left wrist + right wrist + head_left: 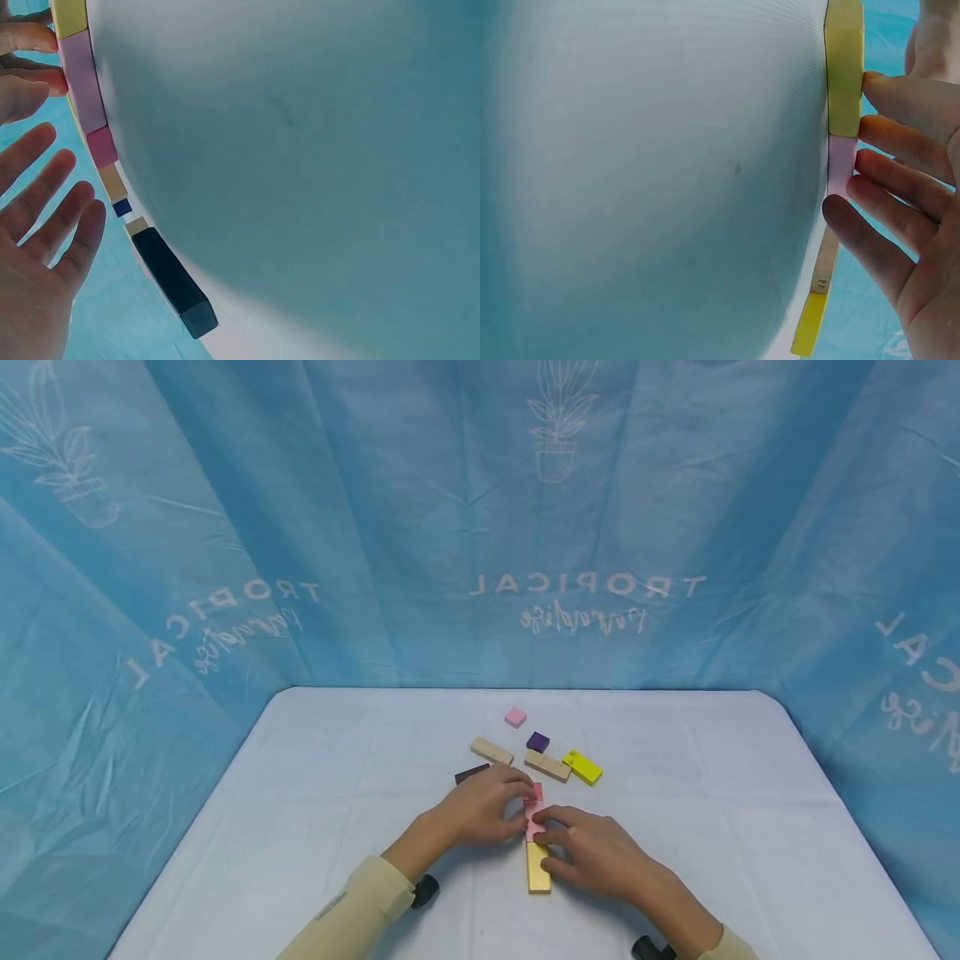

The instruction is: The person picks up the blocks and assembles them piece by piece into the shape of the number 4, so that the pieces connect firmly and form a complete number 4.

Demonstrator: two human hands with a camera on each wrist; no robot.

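Note:
A gold-yellow block (538,878), a light pink block (83,84) and a darker pink block (102,147) lie end to end in a line on the white table. My left hand (483,806) is at the left of this line, its fingertips by the two pink blocks; the left wrist view shows its fingers spread and extended. From the other side my right hand (600,853) reaches in. Its extended fingers (900,139) rest against the sides of the gold-yellow and light pink blocks. Fingers cover part of the light pink block in the head view.
Beyond the line lie two pale wooden blocks (492,750), a dark purple block (537,742), a bright yellow block (582,767) and a small pink block (515,717). A black block (172,277) lies beside my left hand. Blue curtains (480,527) surround the white table (337,793).

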